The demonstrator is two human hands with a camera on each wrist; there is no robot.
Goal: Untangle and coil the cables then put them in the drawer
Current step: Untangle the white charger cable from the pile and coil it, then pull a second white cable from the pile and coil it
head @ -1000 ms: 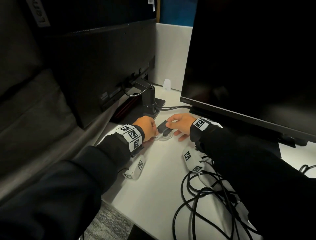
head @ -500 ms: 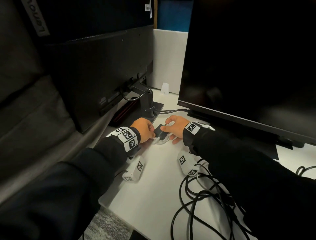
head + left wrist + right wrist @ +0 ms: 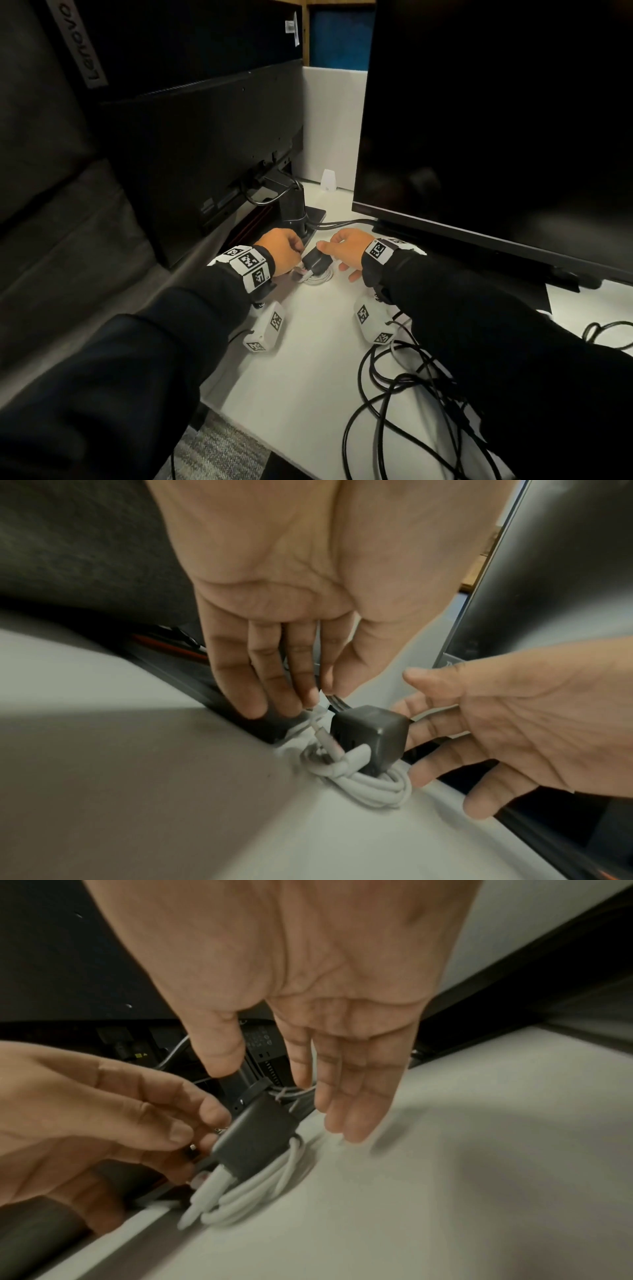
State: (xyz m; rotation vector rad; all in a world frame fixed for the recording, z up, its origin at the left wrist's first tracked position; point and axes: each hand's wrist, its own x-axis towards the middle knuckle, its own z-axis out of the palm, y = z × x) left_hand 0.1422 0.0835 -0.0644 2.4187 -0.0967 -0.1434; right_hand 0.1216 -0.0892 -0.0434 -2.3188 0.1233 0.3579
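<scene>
A black charger adapter [image 3: 317,263] [image 3: 369,731] [image 3: 253,1137] stands on a coiled white cable [image 3: 317,278] [image 3: 369,788] [image 3: 246,1196] on the white desk [image 3: 308,359], just in front of a monitor stand. My left hand [image 3: 284,253] [image 3: 322,696] pinches the white cable's plug end beside the adapter. My right hand [image 3: 342,246] [image 3: 274,1096] is spread around the adapter's far side, fingers straight, thumb above it. A tangle of black cables [image 3: 404,394] lies near the desk's front, under my right forearm.
A large dark monitor [image 3: 496,137] overhangs the right side. The back of a second monitor [image 3: 205,144] and its stand [image 3: 293,209] crowd the left. A small white object [image 3: 328,181] sits by the partition. More cable [image 3: 606,329] shows at the right edge.
Both hands stay at the adapter and white coil by the monitor stand. Only my view has shifted a little; the black tangle has not moved.
</scene>
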